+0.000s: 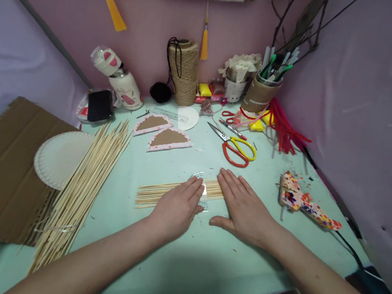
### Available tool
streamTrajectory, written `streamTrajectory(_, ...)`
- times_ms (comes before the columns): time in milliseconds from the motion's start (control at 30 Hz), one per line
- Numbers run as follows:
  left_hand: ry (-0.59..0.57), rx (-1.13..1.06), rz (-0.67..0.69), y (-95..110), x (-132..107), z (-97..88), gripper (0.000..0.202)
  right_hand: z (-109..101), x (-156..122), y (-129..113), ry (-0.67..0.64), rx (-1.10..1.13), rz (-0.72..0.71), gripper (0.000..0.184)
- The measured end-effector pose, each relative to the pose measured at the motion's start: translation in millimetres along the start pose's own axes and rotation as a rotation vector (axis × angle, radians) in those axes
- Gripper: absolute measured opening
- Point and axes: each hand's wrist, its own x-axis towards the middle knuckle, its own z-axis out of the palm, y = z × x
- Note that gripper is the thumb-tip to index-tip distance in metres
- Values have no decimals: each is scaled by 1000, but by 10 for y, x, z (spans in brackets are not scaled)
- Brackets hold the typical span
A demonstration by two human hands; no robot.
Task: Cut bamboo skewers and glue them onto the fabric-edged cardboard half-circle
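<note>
Several thin bamboo skewers (148, 196) lie side by side in a flat row on the pale green table (114, 247). A clear protractor (204, 201) is at the row's middle, partly covered by my left hand (178, 207). That hand lies palm down over the skewers and the protractor's edge, fingers stretched out. My right hand (237, 200) rests flat across the right end of the row, its fingers extended and its thumb apart on the table. The skewers' right tips are hidden under it. Neither hand grips anything.
A large skewer bundle (80, 199), a paper plate (57, 157) and cardboard (8, 175) lie left. Scissors (234, 145) and two fabric-edged cardboard half-circles (171, 139) are behind my hands. A flowered glue gun (304, 202) lies right; a twine spool (183, 75) stands at the back.
</note>
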Motion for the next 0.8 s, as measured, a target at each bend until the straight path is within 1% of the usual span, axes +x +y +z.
streamTrajectory(267,-9,-61,-21,12,10,-15,40,-1,-6,2,-5,2,-1,102)
streamTrajectory(433,-17,-87,0,12,24,-42,37,-9,-5,1,5,9,0,101)
streamTrajectory(567,8,-69,13,4,15,-13,38,-5,3,4,5,12,-6,101)
streamTrajectory(800,45,-94,6,-6,-14,44,41,19,-3,17,45,11,-19,101)
